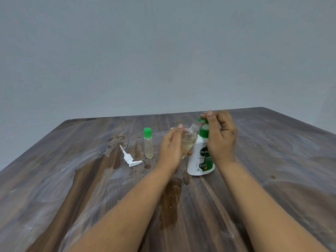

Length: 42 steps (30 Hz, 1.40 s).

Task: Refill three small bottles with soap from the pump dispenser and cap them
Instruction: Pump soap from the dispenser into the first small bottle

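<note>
My left hand (171,144) grips an uncapped small bottle (189,140), tilted, its neck just under the Dettol pump dispenser (201,157) spout. My right hand (221,135) curls over the pump head, fingertips pressing it.

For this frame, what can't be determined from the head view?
- Third small bottle: not identifiable; only a white bit peeks out behind the left hand.
- Open bottle: lower body hidden by left hand.
- Dispenser nozzle: covered by right hand; soap flow unseen.
- Dispenser label: partly hidden, small print unreadable.
</note>
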Available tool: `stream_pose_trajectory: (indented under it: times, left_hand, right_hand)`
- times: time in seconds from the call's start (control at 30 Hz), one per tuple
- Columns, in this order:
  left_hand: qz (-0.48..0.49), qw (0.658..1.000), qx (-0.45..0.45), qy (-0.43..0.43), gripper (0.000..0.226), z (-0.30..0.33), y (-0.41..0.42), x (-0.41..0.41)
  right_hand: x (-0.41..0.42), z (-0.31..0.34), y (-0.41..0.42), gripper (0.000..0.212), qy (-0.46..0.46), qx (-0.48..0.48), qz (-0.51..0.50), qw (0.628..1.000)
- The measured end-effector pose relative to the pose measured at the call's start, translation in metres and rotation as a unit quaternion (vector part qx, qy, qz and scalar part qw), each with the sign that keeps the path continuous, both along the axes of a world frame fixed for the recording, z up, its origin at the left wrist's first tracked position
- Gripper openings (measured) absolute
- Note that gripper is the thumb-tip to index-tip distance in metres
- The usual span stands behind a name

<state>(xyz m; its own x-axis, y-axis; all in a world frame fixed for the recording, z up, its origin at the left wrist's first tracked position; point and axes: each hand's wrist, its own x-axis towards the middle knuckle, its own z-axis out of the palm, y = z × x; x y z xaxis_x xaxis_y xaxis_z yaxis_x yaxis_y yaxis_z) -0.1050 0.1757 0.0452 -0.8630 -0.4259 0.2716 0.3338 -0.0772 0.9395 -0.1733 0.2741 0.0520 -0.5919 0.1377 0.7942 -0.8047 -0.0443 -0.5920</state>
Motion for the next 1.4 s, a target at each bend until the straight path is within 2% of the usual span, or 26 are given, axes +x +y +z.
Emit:
stream_pose_trajectory:
  times: [0.27, 0.4, 0.77, 1.03, 1.13, 1.4]
  left_hand:
    - [0.008, 1.000, 0.001, 0.005, 0.034, 0.0002, 0.0010, -0.0004]
    - [0.003, 1.000, 0.003, 0.002, 0.034, -0.0002, -0.0004, -0.0001]
    - [0.004, 1.000, 0.003, 0.006, 0.033, -0.0002, 0.0008, -0.0004]
    - [0.002, 1.000, -0.007, 0.003, 0.033, -0.0004, 0.0000, -0.0008]
    - [-0.002, 1.000, -0.004, 0.009, 0.034, -0.0012, 0.0000, -0.0013]
    - [-0.004, 1.000, -0.003, 0.008, 0.033, -0.0028, -0.0022, -0.0052]
  right_hand:
    - [-0.0028, 0.0040, 0.0004, 0.030, -0.007, 0.029, -0.002, 1.000]
    - [-0.0025, -0.0027, -0.0007, 0.023, 0.021, 0.019, -0.009, 1.000]
    - [-0.0049, 0.0015, 0.0004, 0.028, 0.000, 0.041, -0.010, 0.999]
    - [-0.0016, 0.0013, -0.0003, 0.027, 0.019, 0.000, 0.001, 1.000]
    - [-0.0004, 0.0038, -0.0023, 0.032, 0.005, 0.005, -0.003, 1.000]
    - [-0.0011, 0.0024, -0.0030, 0.028, 0.022, 0.005, -0.015, 1.000]
